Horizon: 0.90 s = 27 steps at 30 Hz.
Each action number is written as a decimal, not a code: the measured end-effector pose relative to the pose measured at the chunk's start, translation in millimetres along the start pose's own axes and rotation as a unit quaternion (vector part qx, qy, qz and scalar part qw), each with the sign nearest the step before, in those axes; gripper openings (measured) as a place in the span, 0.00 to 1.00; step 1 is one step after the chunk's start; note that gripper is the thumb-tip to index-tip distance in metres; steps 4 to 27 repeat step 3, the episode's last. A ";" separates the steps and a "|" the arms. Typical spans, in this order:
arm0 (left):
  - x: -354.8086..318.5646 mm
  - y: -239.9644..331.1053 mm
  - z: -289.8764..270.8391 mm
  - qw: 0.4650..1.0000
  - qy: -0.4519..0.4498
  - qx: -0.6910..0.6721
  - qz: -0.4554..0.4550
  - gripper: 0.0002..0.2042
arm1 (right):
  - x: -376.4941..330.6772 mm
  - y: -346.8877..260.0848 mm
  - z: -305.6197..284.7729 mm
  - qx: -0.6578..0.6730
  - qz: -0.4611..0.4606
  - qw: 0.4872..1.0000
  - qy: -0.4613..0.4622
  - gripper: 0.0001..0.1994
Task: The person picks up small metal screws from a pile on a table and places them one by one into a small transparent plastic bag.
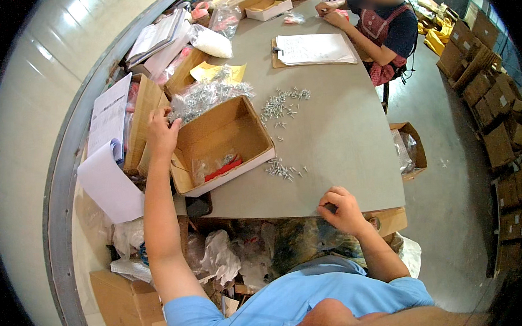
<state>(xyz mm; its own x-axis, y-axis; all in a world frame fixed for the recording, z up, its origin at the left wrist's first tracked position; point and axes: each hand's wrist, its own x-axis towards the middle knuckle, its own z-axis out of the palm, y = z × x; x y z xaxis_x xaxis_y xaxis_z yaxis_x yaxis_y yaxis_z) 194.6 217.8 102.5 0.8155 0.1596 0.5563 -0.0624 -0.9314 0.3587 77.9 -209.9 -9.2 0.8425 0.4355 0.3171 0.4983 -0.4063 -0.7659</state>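
Note:
My left hand [164, 131] reaches to the left rim of an open cardboard box [226, 126], beside a clear plastic bag of screws [207, 98]. Its thumb and fingers are apart and curved, with nothing visible between them. In the box lie a red strip-like thing [223, 168] and a small clear bag. My right hand [341, 211] rests at the table's front edge with its fingers curled closed; what they hold, if anything, is hidden. Loose screws lie on the table in a larger pile [281, 104] and a smaller pile [282, 170].
A clipboard with papers [314, 49] lies farther back on the grey table [330, 130]. Across from me sits a person [384, 38], hands on the table. Papers, boxes and bags crowd the left side. An open carton [411, 149] stands right of the table; stacked cartons [499, 144] line the far right.

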 end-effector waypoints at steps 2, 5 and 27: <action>-1.7 8.9 -6.8 0.991 -0.070 0.114 0.018 0.11 | -0.4 0.2 0.4 -0.005 0.005 1.000 -0.004 0.04; -4.0 -2.7 -3.7 0.958 -0.224 0.179 0.007 0.15 | -0.9 0.2 0.6 -0.007 0.007 1.000 -0.007 0.04; -4.0 -2.7 -3.7 0.958 -0.224 0.179 0.007 0.15 | -0.9 0.2 0.6 -0.007 0.007 1.000 -0.007 0.04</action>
